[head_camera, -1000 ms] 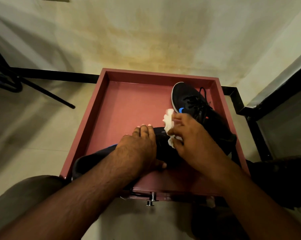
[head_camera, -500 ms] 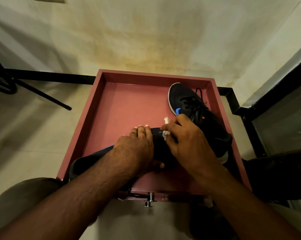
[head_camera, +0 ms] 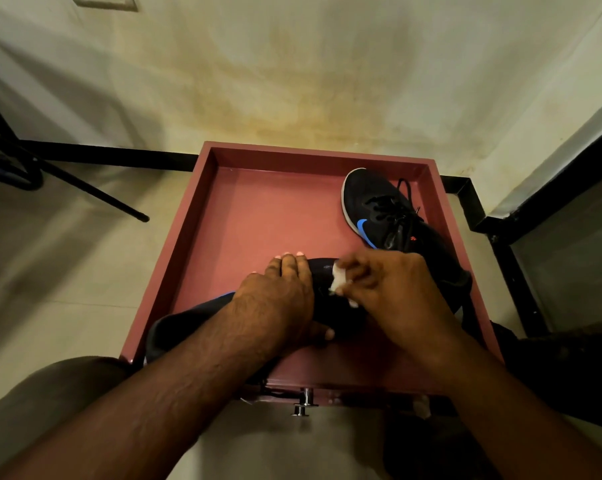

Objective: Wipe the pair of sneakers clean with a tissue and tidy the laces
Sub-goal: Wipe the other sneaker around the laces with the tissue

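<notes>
Two black sneakers with blue logos lie in a reddish-brown tray [head_camera: 258, 202]. The far sneaker [head_camera: 379, 209] rests at the tray's right side, toe pointing away, its black laces loose. The near sneaker [head_camera: 324, 299] lies across the tray's front, mostly covered by my arms. My left hand [head_camera: 279, 299] presses down on its upper, fingers wrapped over it. My right hand [head_camera: 393, 289] pinches a crumpled white tissue [head_camera: 339, 280] against the near sneaker's toe area.
The tray sits on a stand with a small metal knob [head_camera: 304, 405] at the front edge. Black metal legs [head_camera: 85, 192] stand on the pale floor at the left. A dark frame and glass panel [head_camera: 552, 254] stand at the right. The stained wall is behind.
My right hand has drawn the tissue back from the near sneaker's toe tip and bunched it smaller. My left hand stays pressed on the sneaker.
</notes>
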